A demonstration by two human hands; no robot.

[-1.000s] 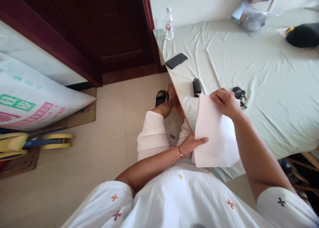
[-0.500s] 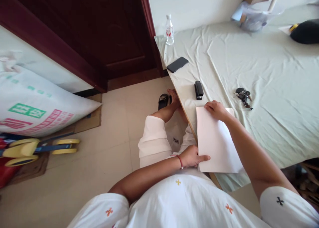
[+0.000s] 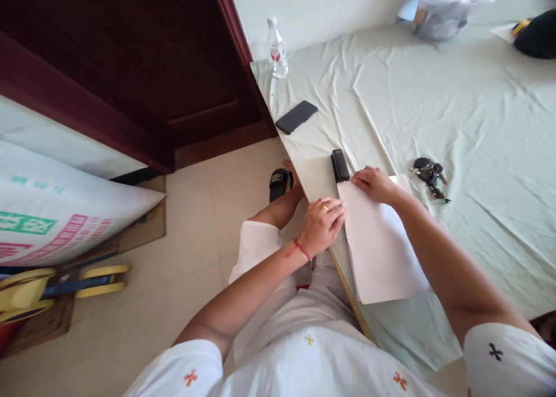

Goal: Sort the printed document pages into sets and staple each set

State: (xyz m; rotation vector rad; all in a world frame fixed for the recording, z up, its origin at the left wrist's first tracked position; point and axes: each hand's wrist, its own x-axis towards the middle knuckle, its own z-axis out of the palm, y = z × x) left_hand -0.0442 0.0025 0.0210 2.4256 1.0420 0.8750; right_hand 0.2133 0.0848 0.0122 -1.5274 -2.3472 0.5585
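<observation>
White sheets of paper (image 3: 382,252) lie in a stack at the near edge of the cloth-covered table. My left hand (image 3: 324,224), with a ring and a red wrist cord, is at the stack's left edge near its upper corner. Its fingers are bent and held together, tips at the paper, thumb hidden. My right hand (image 3: 374,185) is closed over the stack's top edge, fingers curled on the sheets. A black stapler (image 3: 340,165) rests just beyond the stack's upper left corner, close to both hands.
On the table (image 3: 478,136) lie a black phone (image 3: 297,117), a bunch of keys (image 3: 431,178) and a dark rounded object (image 3: 538,35). A water bottle (image 3: 278,50) stands at the far corner, near a plastic bag (image 3: 443,21). A large white sack (image 3: 87,200) is on the floor left.
My left hand has gone up along the paper's left edge, from the lower corner to near the upper one. Its thumb no longer lies on top. My right hand stays at the top edge.
</observation>
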